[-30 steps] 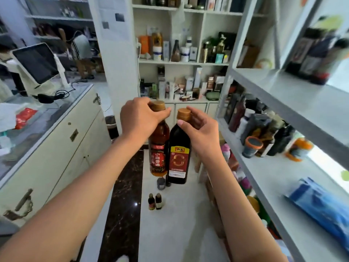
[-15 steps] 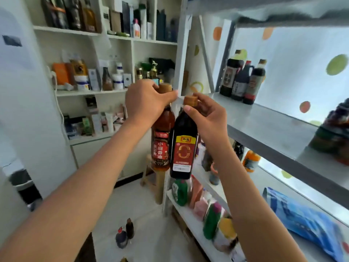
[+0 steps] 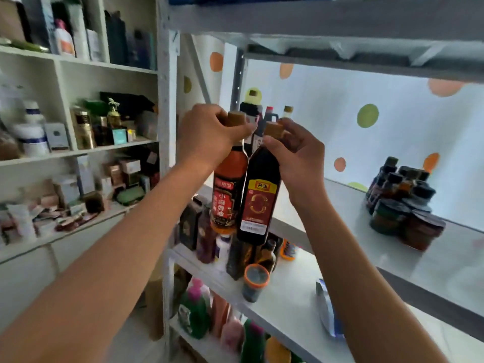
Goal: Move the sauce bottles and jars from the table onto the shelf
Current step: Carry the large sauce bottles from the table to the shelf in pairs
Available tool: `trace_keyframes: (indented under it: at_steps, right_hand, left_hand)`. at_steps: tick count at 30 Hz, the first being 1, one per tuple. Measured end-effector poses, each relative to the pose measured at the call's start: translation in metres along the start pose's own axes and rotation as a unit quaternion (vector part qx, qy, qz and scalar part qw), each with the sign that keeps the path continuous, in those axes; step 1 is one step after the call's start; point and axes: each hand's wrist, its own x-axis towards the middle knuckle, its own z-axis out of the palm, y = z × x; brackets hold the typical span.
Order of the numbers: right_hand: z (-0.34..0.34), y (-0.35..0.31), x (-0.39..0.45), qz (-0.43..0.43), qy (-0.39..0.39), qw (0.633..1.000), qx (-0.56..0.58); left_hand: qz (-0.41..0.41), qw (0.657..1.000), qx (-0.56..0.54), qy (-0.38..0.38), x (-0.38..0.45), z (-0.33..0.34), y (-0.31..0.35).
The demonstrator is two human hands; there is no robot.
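Grey metal shelf (image 3: 445,263) running along the right, boards stacked one above another against a white wall with coloured dots. White cubby unit (image 3: 78,153) left of that shelf, crowded with boxes, tubs and small containers, too blurred to name singly. On the shelf's upper board, a cluster of dark jars and bottles (image 3: 403,205) toward the right, and three dark bottles (image 3: 258,119) at the far left corner, partly hidden behind the hands. On the board below, more dark bottles (image 3: 204,237) and an orange-lidded jar (image 3: 255,281) standing upright; a blue-and-white bag (image 3: 327,313) lying farther right. On the lowest visible board, green and pink bottles (image 3: 199,310), blurred.

Held in the air before the shelf's upper board, side by side and touching: amber bottle with red label (image 3: 227,195), slightly tilted, and dark bottle with yellow-and-red label (image 3: 259,203), its base hanging below the board's front edge. Left hand (image 3: 209,137) clenched round the amber bottle's neck just under its brown cap. Right hand (image 3: 296,155) pinching the dark bottle's neck, fingers curled about its brown cap.
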Motion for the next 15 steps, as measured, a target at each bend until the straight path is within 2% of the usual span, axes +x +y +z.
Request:
trace_keyframes:
  at_steps: [6, 15]
  right_hand:
    - [-0.016, 0.03, 0.062, -0.006, 0.038, 0.999, 0.006]
    - [-0.018, 0.094, 0.131, -0.033, 0.056, 0.998, -0.019]
  left_hand:
    - [0.005, 0.999, -0.042, -0.004, 0.046, 0.063, 0.0]
    - [0.009, 1.0, 0.001, 0.003, 0.092, 0.142, -0.017]
